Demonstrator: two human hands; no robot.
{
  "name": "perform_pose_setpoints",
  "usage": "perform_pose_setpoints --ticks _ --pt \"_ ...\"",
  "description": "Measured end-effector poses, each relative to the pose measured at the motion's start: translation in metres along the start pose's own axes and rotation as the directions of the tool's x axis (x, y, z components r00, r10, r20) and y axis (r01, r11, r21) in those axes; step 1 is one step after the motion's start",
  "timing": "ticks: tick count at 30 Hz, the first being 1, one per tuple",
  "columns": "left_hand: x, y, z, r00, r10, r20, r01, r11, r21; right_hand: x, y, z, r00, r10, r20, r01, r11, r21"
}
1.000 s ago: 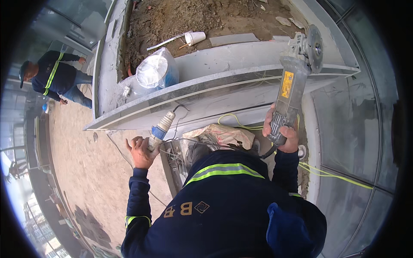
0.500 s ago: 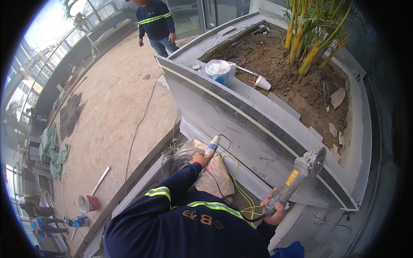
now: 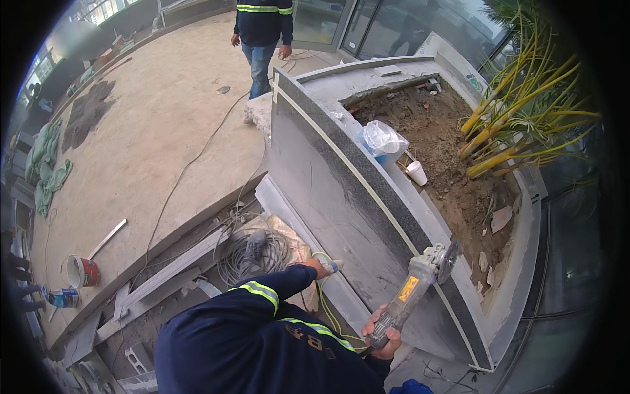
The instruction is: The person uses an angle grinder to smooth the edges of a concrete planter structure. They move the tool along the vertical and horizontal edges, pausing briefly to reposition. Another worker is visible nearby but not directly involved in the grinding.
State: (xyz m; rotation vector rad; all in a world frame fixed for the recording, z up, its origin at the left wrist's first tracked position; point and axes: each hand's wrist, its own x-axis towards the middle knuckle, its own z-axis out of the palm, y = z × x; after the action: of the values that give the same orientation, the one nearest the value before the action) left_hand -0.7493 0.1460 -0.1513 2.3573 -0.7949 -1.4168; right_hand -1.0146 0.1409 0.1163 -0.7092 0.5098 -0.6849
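Head view | pale plug connector (image 3: 333,266) gripped by left hand (image 3: 315,265) | angle grinder (image 3: 408,287) clasped at rear by right hand (image 3: 390,343), disc (image 3: 448,261) held far-right, likely for clearance

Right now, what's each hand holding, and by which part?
Right hand: angle grinder, gripped around the rear of its body. Left hand: pale connector, one end poking out; exact hold is hidden.

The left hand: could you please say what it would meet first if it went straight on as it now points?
Led by the connector it holds, the left hand would probably meet the planter's grey side panel first, though depth is unclear.
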Motion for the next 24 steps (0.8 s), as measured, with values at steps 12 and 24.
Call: perform_pose_setpoints --ticks 12,24 --pt "0.088 -0.014 -0.008 0.958 -0.004 0.288 0.031 0.996 -0.089 0.122 0.022 0.121 0.976 0.211 0.049 -0.2 0.966 -0.166" --pt "-0.061 0.045 -0.068 0.838 0.54 0.078 -0.12 0.322 -0.939 0.117 -0.028 0.025 0.872 0.363 0.327 -0.316 0.93 -0.189"
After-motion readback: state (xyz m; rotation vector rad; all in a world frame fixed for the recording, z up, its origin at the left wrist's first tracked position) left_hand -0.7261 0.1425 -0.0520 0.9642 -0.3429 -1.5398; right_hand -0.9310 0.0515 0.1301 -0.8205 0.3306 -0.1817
